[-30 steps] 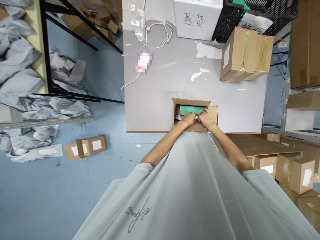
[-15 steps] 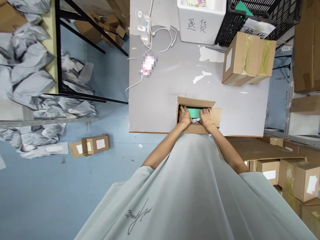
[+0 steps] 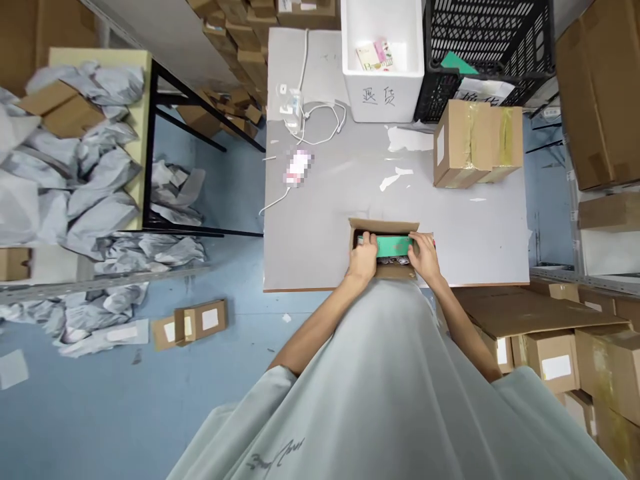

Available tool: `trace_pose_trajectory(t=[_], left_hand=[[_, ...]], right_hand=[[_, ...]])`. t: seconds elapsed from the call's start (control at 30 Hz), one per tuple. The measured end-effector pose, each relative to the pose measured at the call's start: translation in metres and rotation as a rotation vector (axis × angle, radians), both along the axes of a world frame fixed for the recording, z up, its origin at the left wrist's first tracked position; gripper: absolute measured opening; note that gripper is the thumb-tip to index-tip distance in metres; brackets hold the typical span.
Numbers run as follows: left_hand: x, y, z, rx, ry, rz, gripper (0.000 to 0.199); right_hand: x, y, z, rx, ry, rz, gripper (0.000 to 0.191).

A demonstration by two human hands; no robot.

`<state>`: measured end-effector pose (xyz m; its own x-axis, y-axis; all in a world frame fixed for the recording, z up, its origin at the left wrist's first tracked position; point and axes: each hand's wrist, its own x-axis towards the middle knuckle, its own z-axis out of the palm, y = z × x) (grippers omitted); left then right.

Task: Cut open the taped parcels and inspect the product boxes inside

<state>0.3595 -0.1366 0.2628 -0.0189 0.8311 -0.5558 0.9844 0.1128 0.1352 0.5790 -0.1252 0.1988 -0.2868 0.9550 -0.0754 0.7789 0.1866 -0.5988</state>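
Note:
An open cardboard box (image 3: 384, 225) stands at the table's front edge, close to my body. A green box (image 3: 393, 247) lies across its opening, with something silvery and crinkled beside it on the near side. My left hand (image 3: 364, 255) grips the green box's left end, fingers bent over it. At the right end, my right hand (image 3: 424, 255) holds it between thumb and fingers.
Two taped cartons (image 3: 463, 143) sit at the table's right. Behind are a white bin (image 3: 383, 97) and a black crate (image 3: 490, 40). A power strip (image 3: 291, 110) and cable lie back left. Grey parcels (image 3: 100, 167) fill a left shelf.
The green box has come up higher in the cardboard box and now shows more of its length. My right hand has shifted to its right end. The view has tilted up.

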Motion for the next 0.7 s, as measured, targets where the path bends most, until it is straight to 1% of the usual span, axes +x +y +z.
trace_pose_trajectory(t=[0.1, 0.17, 0.23, 0.3, 0.37, 0.43, 0.5, 0.57, 0.63, 0.7], left_hand=[[-0.036, -0.009, 0.024, 0.09, -0.1, 0.105, 0.065], [-0.064, -0.014, 0.035, 0.17, -0.235, 0.221, 0.064], [-0.087, -0.016, 0.042, 0.193, -0.442, 0.373, 0.069], [-0.1, -0.016, 0.046, 0.114, -0.706, 0.521, 0.081], [-0.101, -0.015, 0.05, 0.004, -0.989, 0.617, 0.093], [-0.094, -0.014, 0.051, -0.066, -1.263, 0.651, 0.096], [-0.082, -0.014, 0.049, -0.137, -1.479, 0.664, 0.086], [-0.071, -0.015, 0.043, -0.258, -1.626, 0.676, 0.075], [-0.063, -0.015, 0.033, -0.38, -1.74, 0.681, 0.068], [-0.057, -0.016, 0.025, -0.459, -1.839, 0.673, 0.066]], right_hand=[[0.002, -0.004, 0.019, -0.008, 0.299, -0.204, 0.044], [0.002, -0.003, 0.034, -0.017, 0.478, -0.289, 0.049], [-0.001, 0.003, 0.048, -0.034, 0.613, -0.306, 0.058], [-0.005, 0.014, 0.063, -0.059, 0.705, -0.275, 0.068], [-0.012, 0.029, 0.077, -0.08, 0.77, -0.228, 0.076], [-0.019, 0.046, 0.092, -0.108, 0.821, -0.174, 0.085], [-0.027, 0.06, 0.108, -0.159, 0.85, -0.116, 0.097], [-0.035, 0.07, 0.123, -0.194, 0.895, -0.066, 0.107], [-0.045, 0.076, 0.135, -0.203, 0.989, -0.029, 0.106], [-0.054, 0.079, 0.144, -0.212, 1.1, -0.021, 0.095]])
